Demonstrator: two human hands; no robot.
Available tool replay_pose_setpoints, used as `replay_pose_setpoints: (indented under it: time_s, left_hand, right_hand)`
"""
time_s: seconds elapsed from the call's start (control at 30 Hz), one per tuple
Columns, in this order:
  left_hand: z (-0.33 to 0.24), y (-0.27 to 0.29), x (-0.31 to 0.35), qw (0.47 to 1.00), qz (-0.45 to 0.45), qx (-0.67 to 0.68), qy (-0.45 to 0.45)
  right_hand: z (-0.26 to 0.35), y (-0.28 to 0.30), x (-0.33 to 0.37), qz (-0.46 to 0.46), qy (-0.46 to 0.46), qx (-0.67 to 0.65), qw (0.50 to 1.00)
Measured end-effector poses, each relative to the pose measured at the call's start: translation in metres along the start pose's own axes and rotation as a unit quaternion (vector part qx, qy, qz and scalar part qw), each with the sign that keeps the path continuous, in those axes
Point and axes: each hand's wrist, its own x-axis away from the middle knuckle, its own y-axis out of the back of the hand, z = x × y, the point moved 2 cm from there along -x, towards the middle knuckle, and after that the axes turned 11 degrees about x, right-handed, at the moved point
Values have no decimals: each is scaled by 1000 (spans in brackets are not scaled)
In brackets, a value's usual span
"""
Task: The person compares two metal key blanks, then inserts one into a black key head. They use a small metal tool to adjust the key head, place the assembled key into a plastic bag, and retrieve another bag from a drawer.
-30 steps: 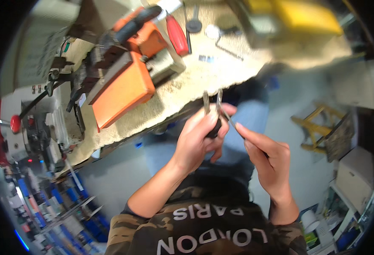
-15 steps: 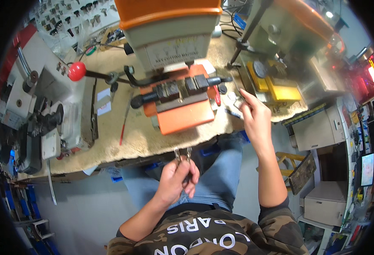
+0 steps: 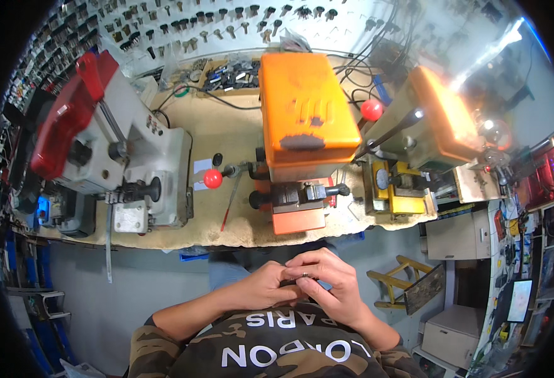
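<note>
L hand (image 3: 269, 285) & R hand (image 3: 335, 283) meet nr shirt (image 3: 208, 340) front, w/ 1 small metal pc (image 3: 305, 275) btwn them, mostly hidden. R hand pinches it; can't tell L hand's grip. Orange-topped machine (image 3: 308, 101) stands on bench (image 3: 245, 214) ahead.

Workbench (image 3: 248, 220) beyond hands (image 3: 335, 286), stool (image 3: 425, 290) at right

We hold a small metal piece (image 3: 306, 275), mostly hidden by fingers, between our left hand (image 3: 265, 285) and right hand (image 3: 332, 285), before the surface (image 3: 204, 217) bearing an orange-topped machine (image 3: 305, 101).
</note>
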Motion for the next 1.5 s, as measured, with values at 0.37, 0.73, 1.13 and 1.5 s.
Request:
replay_pose_setpoints:
  time_s: [0.37, 0.73, 1.13, 1.5]
  left_hand:
    - [-81, -6, 5, 995, 75, -68, 27]
    - [-141, 1, -6, 965, -106, -109, -213]
    - [-143, 22, -65, 657, -539, -242, -469]
    - [-159, 54, -84, 858, -220, -185, -425]
  right_hand:
    - [60, 27, -35, -10, -18, 60, 998]
    - [58, 165, -71, -236, 127, 74, 961]
    - [55, 192, -326, 88, 94, 462, 877]
    - [-167, 174, -515, 134, 62, 546, 825]
